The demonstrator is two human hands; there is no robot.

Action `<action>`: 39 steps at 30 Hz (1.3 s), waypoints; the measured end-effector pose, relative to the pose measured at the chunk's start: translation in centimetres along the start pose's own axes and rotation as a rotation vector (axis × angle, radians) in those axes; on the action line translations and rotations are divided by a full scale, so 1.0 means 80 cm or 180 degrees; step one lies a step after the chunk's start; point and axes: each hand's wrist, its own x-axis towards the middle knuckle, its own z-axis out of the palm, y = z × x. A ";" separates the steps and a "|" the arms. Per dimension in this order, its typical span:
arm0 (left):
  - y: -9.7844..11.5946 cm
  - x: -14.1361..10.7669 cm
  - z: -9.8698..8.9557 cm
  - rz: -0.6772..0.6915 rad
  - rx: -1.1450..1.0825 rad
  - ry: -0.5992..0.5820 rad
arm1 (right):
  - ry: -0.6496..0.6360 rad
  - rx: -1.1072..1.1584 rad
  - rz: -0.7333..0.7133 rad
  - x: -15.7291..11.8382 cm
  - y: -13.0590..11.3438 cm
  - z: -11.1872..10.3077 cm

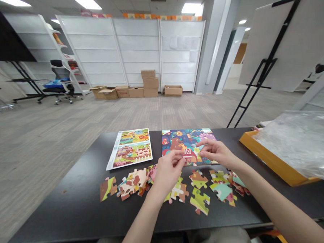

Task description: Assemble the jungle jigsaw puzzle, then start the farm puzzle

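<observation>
My left hand [168, 168] is over the near edge of a colourful picture board [176, 137], thumb and fingers closed on a jigsaw piece [189, 154] with a red barn. At the board's right side, my right hand [218, 153] is pinched around a small yellow-green jigsaw piece [198, 148], partly hidden by the fingers. Loose jigsaw pieces lie along the table before me: a cow-patterned cluster [135, 181] left of my left hand, a green piece [200, 201] between my forearms, and a teal and green group [222, 189] beneath my right forearm.
A reference sheet [132, 148] with two printed scenes lies left of the board on the black table [73, 198]. To the right, a yellow box tray [275, 162] holds crumpled clear plastic [301, 143]. Cardboard boxes [150, 84] stand by white shelving farther off.
</observation>
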 end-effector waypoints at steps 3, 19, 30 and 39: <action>-0.004 0.000 0.000 0.0104 0.0162 0.0048 | -0.0003 -0.0027 0.0028 0.000 0.000 0.000; 0.014 0.002 -0.047 -0.0016 -0.0030 -0.0069 | -0.0311 -0.0119 0.0147 0.000 0.006 -0.003; 0.024 -0.016 -0.136 -0.0253 0.0232 0.0274 | -0.0149 -0.0246 0.0177 0.000 0.007 -0.014; 0.012 -0.031 -0.185 -0.0288 0.0471 0.0717 | 0.0070 -0.0430 0.0166 0.003 0.004 -0.016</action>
